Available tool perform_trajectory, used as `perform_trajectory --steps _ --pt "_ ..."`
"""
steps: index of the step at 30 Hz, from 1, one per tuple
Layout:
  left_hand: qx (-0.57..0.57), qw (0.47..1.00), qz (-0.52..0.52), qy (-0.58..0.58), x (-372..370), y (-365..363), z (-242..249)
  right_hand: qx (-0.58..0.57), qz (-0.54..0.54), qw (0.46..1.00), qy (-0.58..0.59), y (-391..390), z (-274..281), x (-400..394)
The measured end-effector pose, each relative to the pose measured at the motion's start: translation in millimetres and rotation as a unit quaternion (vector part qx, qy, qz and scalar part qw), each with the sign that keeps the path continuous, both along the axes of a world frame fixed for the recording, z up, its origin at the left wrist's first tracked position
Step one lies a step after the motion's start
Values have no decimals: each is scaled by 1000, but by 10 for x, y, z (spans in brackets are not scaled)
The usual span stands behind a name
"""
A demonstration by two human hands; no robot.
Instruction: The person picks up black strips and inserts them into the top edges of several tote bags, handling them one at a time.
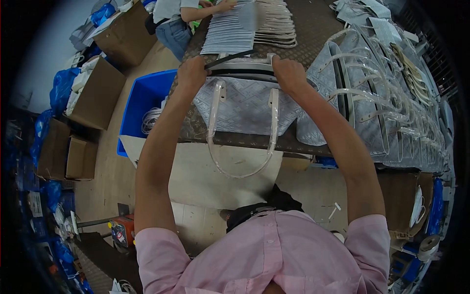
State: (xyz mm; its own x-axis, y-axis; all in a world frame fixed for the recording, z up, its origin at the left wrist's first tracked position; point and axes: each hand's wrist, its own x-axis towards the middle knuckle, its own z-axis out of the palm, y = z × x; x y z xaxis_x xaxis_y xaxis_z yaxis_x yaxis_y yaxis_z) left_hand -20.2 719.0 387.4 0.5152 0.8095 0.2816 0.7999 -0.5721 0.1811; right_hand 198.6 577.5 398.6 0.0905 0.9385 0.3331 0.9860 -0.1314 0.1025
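A silver-grey quilted handbag (246, 111) lies at the table's near edge, its clear-wrapped handle (272, 137) hanging over the edge toward me. My left hand (192, 73) is closed on the left end of the bag's top opening. At the opening's right end, my right hand (290, 74) grips the bag too, with the fingertips mostly hidden. Between the hands runs the dark zipper (245, 73), and a loose black zipper end (230, 58) sticks up slantwise beside my left hand.
Many similar silver bags (367, 93) stand packed together on the right. Stacked pale strips (227, 32) lie at the back of the patterned table (313, 22). A co-worker (174, 27) stands at far left. Below is a blue bin (132, 112); cardboard boxes (95, 93) line the left.
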Motion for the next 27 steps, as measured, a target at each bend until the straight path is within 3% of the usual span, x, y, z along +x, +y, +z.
perform_trajectory --steps 4,11,15,17,19,20,21,22,23,25,26,27 --pt "-18 1000 19 12 39 -18 23 -5 -13 1000 -1 29 3 -12" --pt "51 998 35 -4 -26 -91 15 2 -36 999 -11 -152 -42 266" --pt "16 998 -43 -44 -365 -38 200 20 -19 999 18 -541 209 607" --pt "-26 995 -47 -81 -466 -130 510 21 -32 982 185 -681 465 680" --pt "-141 982 -85 -95 -509 -207 753 113 28 946 302 -717 678 502" --pt "-76 979 -160 -100 -467 -191 745 207 126 948 205 -666 725 376" --pt "-76 980 -157 -98 -374 -244 771 298 220 923 104 -602 756 253" --pt "-124 962 -217 -105 -240 -285 804 299 221 922 104 -503 761 173" --pt "-171 939 -276 -112 -121 -347 875 315 275 908 26 -385 751 111" --pt "-226 941 -234 -97 16 -550 1077 329 324 885 -50 -332 670 94" --pt "-279 937 -191 -83 43 -597 1135 207 291 924 133 -357 627 102" --pt "-279 938 -189 -83 43 -569 1114 72 244 916 309 -381 575 118"
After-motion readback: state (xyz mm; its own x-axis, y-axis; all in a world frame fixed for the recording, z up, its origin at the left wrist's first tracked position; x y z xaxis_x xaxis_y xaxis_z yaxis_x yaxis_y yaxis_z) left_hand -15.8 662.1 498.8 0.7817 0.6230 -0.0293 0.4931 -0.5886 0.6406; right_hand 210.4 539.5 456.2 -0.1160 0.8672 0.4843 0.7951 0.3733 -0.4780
